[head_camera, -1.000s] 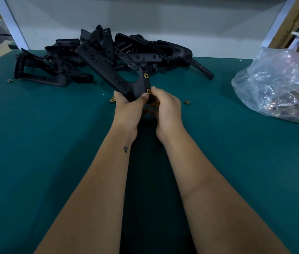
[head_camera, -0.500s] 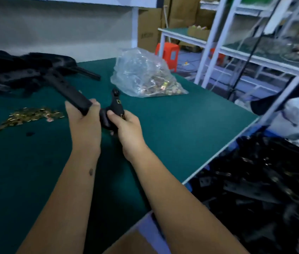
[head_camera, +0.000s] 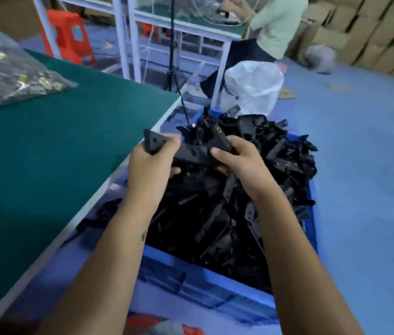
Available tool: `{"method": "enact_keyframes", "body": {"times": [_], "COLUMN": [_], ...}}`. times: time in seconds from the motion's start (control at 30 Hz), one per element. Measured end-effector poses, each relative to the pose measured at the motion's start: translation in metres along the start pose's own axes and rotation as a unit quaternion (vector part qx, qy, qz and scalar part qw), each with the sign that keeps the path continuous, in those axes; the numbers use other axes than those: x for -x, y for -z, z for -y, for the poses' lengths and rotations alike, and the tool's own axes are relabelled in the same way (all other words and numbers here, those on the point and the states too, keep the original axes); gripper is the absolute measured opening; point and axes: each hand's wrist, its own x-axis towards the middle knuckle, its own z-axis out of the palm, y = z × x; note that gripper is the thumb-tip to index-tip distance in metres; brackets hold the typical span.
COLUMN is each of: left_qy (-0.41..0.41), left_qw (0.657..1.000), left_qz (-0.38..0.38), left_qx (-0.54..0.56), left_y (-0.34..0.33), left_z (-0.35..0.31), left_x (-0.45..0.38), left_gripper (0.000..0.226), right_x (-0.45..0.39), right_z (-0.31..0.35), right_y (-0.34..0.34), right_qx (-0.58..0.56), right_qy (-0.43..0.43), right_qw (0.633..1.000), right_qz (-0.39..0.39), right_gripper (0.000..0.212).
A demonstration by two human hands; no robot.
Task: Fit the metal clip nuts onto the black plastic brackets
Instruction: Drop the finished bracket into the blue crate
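Currently the bracket [head_camera: 192,151] is held in the air by both hands, off the counter's right edge and directly above a blue crate [head_camera: 205,284] heaped with more black brackets [head_camera: 217,213]. It lies roughly level, long axis left to right. Left hand [head_camera: 151,169] — grip closed around the bracket's triangular left end, fingers curled over the top, thumb underneath. Right hand [head_camera: 240,160] — grip closed on the right end, thumb on the near face, fingers wrapped behind. Two brass-coloured clip nuts show on the bracket: one [head_camera: 219,130] on the raised arm at the upper right, another [head_camera: 229,147] just beside the right thumb, partly hidden by the hand.

Crate stands on the blue floor [head_camera: 360,189], just beside the counter [head_camera: 58,146], which has a green top and a white edge. On the counter's far left, a clear plastic bag [head_camera: 10,73] with small metal parts inside; contents blurred.

Further back: a white-framed bench [head_camera: 179,27], a red stool [head_camera: 71,36], a tripod [head_camera: 173,56], a white sack [head_camera: 254,87]. A second person [head_camera: 275,22] in a light green top stands at that bench. Stacked cardboard boxes [head_camera: 370,32] line the far right.
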Motion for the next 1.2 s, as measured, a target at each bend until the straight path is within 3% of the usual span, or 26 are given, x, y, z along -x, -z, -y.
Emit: {"method": "enact_keyframes", "body": {"times": [0.13,0.27,0.33,0.43,0.5,0.57,0.7,0.77,0.87,0.93,1.03,1.2], "left_qy": [0.147,0.243,0.273,0.280,0.246,0.201,0.078,0.033,-0.015,-0.051,-0.106,-0.117], "left_qw": [0.972,0.927,0.889,0.834,0.836,0.863,0.940,0.977,0.998,0.992,0.948,0.887], "left_qz": [0.170,0.238,0.302,0.365,0.365,0.349,0.245,0.165,0.022,-0.105,-0.289,-0.439], "left_qx": [-0.067,-0.157,-0.211,-0.306,-0.327,-0.304,-0.224,-0.134,-0.052,-0.048,-0.076,-0.086], "left_y": [-0.036,-0.055,-0.058,-0.056,-0.053,-0.048,-0.024,0.000,0.055,0.099,0.165,0.273], "left_z": [0.058,0.098,0.106,0.097,0.080,0.055,0.000,-0.024,-0.050,-0.057,-0.061,-0.067], "left_x": [0.024,0.045,0.049,0.044,0.034,0.022,-0.004,-0.015,-0.025,-0.027,-0.020,0.014], "left_gripper": [0.015,0.024,0.035,0.033,0.024,0.018,0.024,0.028,0.032,0.033,0.030,0.029], "right_x": [0.034,0.052,0.054,0.049,0.038,0.023,-0.009,-0.022,-0.029,-0.024,-0.002,0.029], "right_z": [-0.047,-0.099,-0.119,-0.131,-0.123,-0.106,-0.048,-0.014,0.035,0.061,0.088,0.118], "right_y": [0.085,0.127,0.133,0.128,0.114,0.087,-0.002,-0.056,-0.142,-0.201,-0.281,-0.384], "right_qx": [0.127,0.236,0.256,0.334,0.336,0.279,0.167,0.110,0.073,0.069,0.061,0.143], "right_qy": [-0.051,-0.141,-0.183,-0.197,-0.168,-0.109,0.063,0.139,0.244,0.301,0.321,0.361], "right_qw": [0.990,0.961,0.947,0.912,0.905,0.920,0.945,0.956,0.959,0.951,0.940,0.883], "right_qz": [-0.017,-0.043,-0.069,-0.135,-0.201,-0.252,-0.274,-0.234,-0.127,-0.037,0.094,0.265], "right_gripper": [0.005,0.010,0.029,0.047,0.043,0.035,0.022,0.021,0.021,0.022,0.015,0.009]}}
